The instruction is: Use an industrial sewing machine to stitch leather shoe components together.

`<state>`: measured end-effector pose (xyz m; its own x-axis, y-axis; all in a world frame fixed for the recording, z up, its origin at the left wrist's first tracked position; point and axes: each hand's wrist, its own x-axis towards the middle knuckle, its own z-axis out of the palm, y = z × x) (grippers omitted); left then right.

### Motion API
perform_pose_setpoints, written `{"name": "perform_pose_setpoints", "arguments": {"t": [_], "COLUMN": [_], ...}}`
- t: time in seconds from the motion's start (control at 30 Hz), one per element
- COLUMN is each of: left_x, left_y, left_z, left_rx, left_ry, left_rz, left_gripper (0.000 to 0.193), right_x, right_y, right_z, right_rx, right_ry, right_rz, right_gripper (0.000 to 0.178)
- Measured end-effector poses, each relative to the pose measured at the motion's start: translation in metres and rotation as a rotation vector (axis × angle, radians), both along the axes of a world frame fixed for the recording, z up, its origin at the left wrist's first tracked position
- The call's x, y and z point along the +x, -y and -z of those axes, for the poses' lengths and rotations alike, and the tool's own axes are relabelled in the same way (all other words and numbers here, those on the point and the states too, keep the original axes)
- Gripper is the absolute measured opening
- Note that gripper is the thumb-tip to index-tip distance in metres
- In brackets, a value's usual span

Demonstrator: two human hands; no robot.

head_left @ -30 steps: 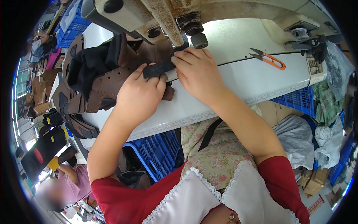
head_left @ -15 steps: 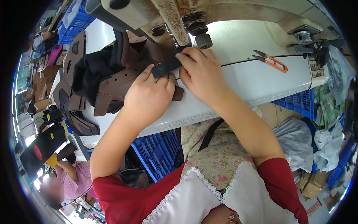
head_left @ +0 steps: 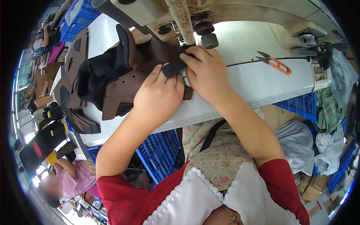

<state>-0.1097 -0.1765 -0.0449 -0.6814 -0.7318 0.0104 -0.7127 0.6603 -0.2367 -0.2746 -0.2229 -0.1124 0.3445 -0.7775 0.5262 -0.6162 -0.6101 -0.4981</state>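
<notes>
A brown stitched leather piece [head_left: 125, 84] with punched holes and black lining, like a shoe upper, lies partly beneath the sewing machine's head [head_left: 180, 22]. My left hand [head_left: 159, 92] is closed over its right part, and a brown tab [head_left: 188, 93] sticks out beside the palm. A short black strap [head_left: 173, 68] lies across the leather, touched by my left fingertips at its near end. My right hand [head_left: 208, 73] pinches the far end of that strap close to the needle area. The needle tip is hidden behind the machine and my fingers.
Orange-handled thread snips [head_left: 278, 66] lie on the white table [head_left: 270, 84] to the right. More brown cut pieces [head_left: 71, 88] are piled at the left edge. Blue crates [head_left: 159, 153] stand below the table. Another person [head_left: 77, 176] sits at the lower left.
Both hands have shifted slightly to the right, carrying the brown leather piece and black strap along. My grip looks the same.
</notes>
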Motion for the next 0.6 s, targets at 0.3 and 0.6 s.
{"name": "perform_pose_setpoints", "arguments": {"t": [0.3, 0.6], "left_x": [-0.011, -0.020], "left_y": [-0.003, -0.001], "left_z": [0.003, 0.012], "left_rx": [-0.056, -0.140], "left_ry": [-0.035, -0.135], "left_rz": [-0.019, -0.025], "left_gripper": [0.029, 0.022], "right_x": [-0.003, -0.005], "right_y": [0.002, 0.009], "right_z": [0.000, 0.004], "right_rx": [0.017, 0.025], "right_ry": [0.049, 0.154], "right_rz": [-0.024, -0.044], "right_gripper": [0.029, 0.023]}}
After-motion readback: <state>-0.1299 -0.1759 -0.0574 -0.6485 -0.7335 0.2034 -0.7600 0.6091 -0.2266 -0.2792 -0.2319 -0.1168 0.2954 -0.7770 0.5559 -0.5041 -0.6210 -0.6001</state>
